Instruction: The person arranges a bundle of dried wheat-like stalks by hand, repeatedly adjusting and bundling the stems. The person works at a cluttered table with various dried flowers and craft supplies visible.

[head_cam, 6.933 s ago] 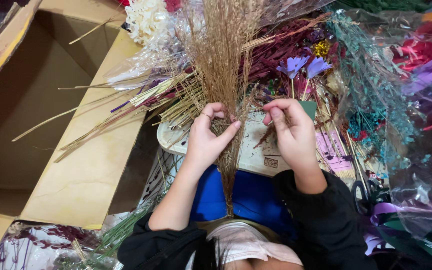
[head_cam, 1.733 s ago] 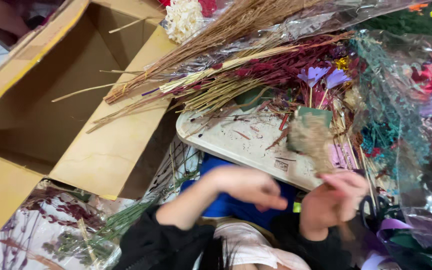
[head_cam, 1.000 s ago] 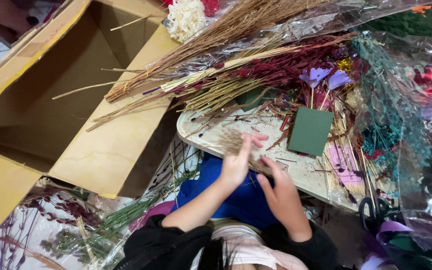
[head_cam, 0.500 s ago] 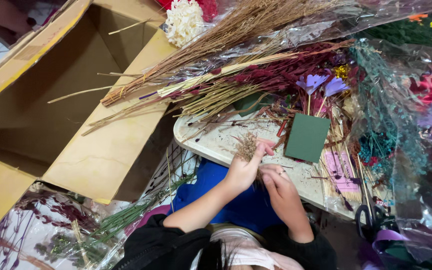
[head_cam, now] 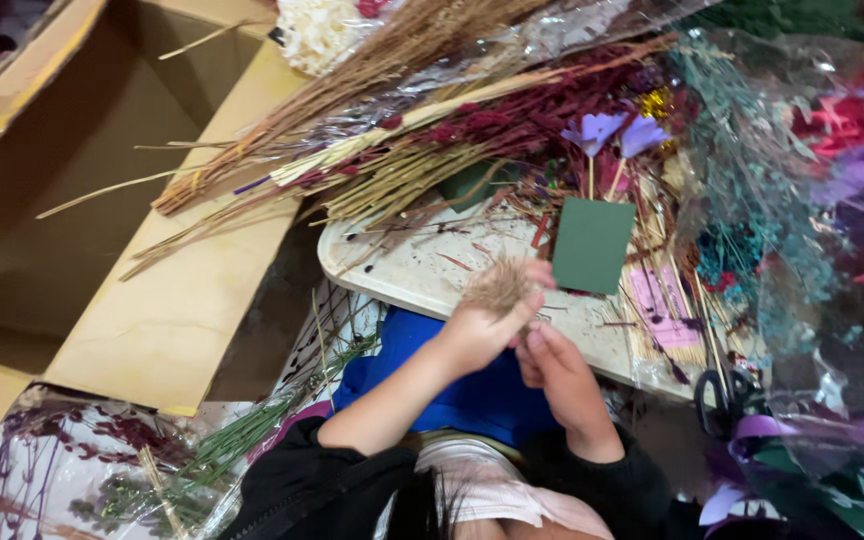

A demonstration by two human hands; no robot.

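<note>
Left hand (head_cam: 480,330) gripping tan tuft (head_cam: 497,287), speckled table (head_cam: 402,270) (littered), cardboard box (head_cam: 162,320) beside

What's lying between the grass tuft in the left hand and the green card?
Nothing solid: in the head view only a narrow strip of speckled tray separates the grass tuft, held by the left hand, from the green card.

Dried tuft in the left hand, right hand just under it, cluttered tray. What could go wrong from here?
1. The left hand pinches a small tan dried tuft; it looks brittle, so a tighter grip may shed or crush it.
2. The right hand sits close below; the two may bump and loosen the tuft.
3. The green card and loose stems lie right beside the hands on the pale tray; a sweep could knock them off.
</note>
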